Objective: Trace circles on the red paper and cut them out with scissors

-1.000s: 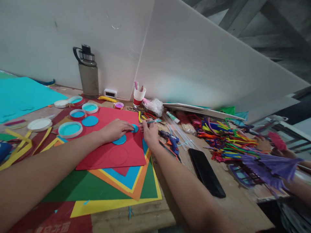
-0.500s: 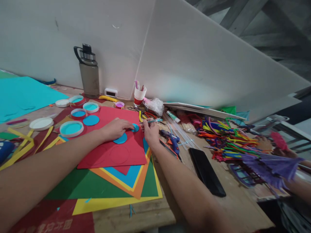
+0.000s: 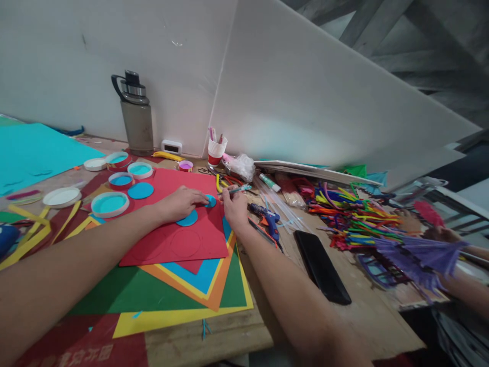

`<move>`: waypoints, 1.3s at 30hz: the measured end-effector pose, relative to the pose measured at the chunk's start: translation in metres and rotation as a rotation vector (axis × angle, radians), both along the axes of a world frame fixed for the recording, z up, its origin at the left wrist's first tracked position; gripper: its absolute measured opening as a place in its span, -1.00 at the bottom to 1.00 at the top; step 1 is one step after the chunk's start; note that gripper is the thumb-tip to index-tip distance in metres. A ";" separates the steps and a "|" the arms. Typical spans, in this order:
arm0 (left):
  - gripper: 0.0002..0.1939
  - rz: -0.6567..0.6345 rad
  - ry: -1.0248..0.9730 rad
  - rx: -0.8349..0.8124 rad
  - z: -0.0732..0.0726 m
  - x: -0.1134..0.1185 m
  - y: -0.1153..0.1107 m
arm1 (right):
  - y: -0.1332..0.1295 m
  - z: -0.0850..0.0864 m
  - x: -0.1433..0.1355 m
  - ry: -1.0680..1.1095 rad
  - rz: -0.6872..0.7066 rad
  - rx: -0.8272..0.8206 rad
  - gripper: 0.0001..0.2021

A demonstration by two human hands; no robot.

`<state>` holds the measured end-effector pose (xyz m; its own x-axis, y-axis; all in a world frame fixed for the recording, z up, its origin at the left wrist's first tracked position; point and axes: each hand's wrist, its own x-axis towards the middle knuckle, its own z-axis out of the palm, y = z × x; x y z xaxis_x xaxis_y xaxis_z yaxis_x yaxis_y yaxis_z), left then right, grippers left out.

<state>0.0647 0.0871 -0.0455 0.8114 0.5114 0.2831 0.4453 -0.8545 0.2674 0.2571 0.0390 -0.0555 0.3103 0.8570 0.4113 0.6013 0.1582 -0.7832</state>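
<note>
**Small blue disc (image 3: 210, 201) could slip on the red sheet (image 3: 208, 244)**

The small blue disc lies flat on the red sheet, near its right edge. The left hand (image 3: 185, 203) lies over the sheet with its fingertips on the disc. I cannot tell if they pinch it or just push down. The right hand (image 3: 235, 206), at the sheet's right edge, pinches a thin pen-like stick (image 3: 242, 188).

If the left fingers push too softly, a bump from the stick could make the disc slide. If they push sideways, the red sheet could skid too, because it sits on a loose pile of colored paper (image 3: 233, 285). A bigger blue disc (image 3: 187, 218) lies on the sheet, right by the left hand, so a small swing of that hand could knock it away. A glue gun (image 3: 271, 224) lies to the right of the sheet. The right arm could bump it if the elbow swung out.
</note>
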 end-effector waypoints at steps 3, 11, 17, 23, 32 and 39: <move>-0.52 0.009 0.011 0.000 -0.001 0.000 0.001 | -0.001 0.003 -0.001 -0.059 -0.015 -0.027 -0.76; -0.49 0.019 0.050 0.006 0.002 0.001 -0.001 | -0.003 0.005 -0.002 -0.244 0.004 -0.024 -0.78; -0.48 0.030 0.068 -0.005 0.005 0.001 -0.002 | -0.002 0.004 -0.001 -0.256 0.021 -0.038 -0.76; -0.45 0.031 0.033 0.018 0.001 0.001 -0.003 | -0.002 0.004 -0.001 -0.250 0.019 -0.031 -0.76; -0.48 0.036 0.058 0.050 0.000 0.000 -0.004 | -0.002 0.005 -0.001 -0.269 0.006 -0.038 -0.77; -0.47 0.037 0.040 0.040 0.001 0.001 -0.004 | -0.002 0.003 0.000 -0.240 0.005 -0.029 -0.78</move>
<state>0.0659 0.0827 -0.0443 0.8034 0.5297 0.2720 0.4860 -0.8472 0.2145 0.2567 0.0369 -0.0521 0.2022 0.8708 0.4481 0.7700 0.1413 -0.6222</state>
